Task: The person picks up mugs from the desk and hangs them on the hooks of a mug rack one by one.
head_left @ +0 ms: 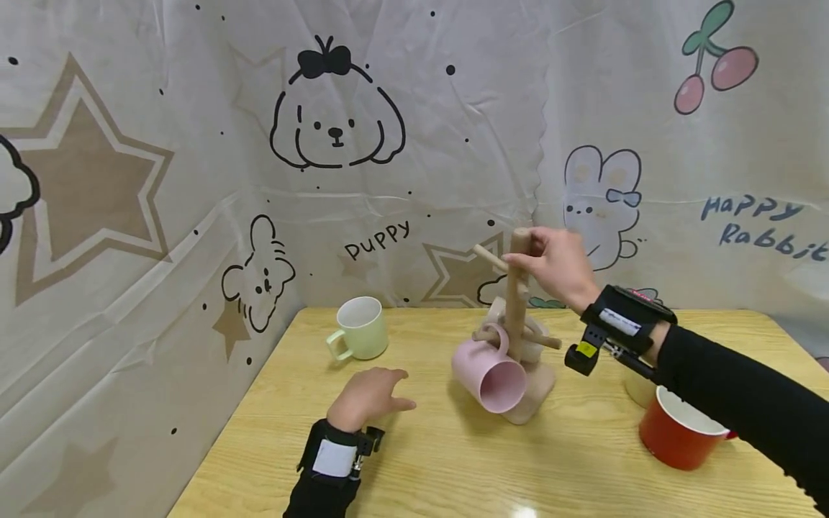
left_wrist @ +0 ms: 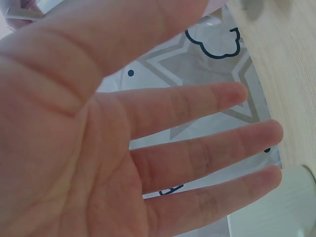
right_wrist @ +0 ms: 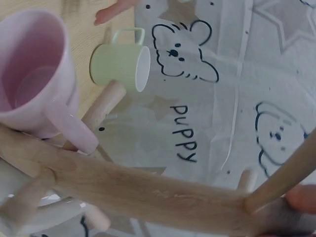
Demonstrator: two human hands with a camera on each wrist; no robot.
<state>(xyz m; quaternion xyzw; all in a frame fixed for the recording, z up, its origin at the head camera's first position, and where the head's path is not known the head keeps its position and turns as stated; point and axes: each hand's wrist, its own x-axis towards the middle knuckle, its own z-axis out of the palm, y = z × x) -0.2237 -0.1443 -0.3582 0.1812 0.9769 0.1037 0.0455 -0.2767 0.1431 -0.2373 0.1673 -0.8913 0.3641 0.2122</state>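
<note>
My right hand (head_left: 562, 265) grips the top of a wooden mug tree (head_left: 516, 309), thumb and fingers around its post. From a lower peg a pink mug (head_left: 476, 367) hangs by its handle, its mouth tipped toward me. Behind the post a white mug (head_left: 497, 311) is partly hidden. Over the table at the left, my left hand (head_left: 365, 396) holds nothing; its fingers (left_wrist: 207, 153) are stretched out and spread in the left wrist view. Nearest to it, a pale green mug (head_left: 365, 334) stands upright, its handle turned to the left.
A red mug (head_left: 676, 435) with a white inside stands at the right, below my right forearm. Beside it a pale yellow mug (head_left: 637, 388) is mostly hidden by the arm. A printed cloth (head_left: 421, 187) hangs behind the wooden table (head_left: 421, 475).
</note>
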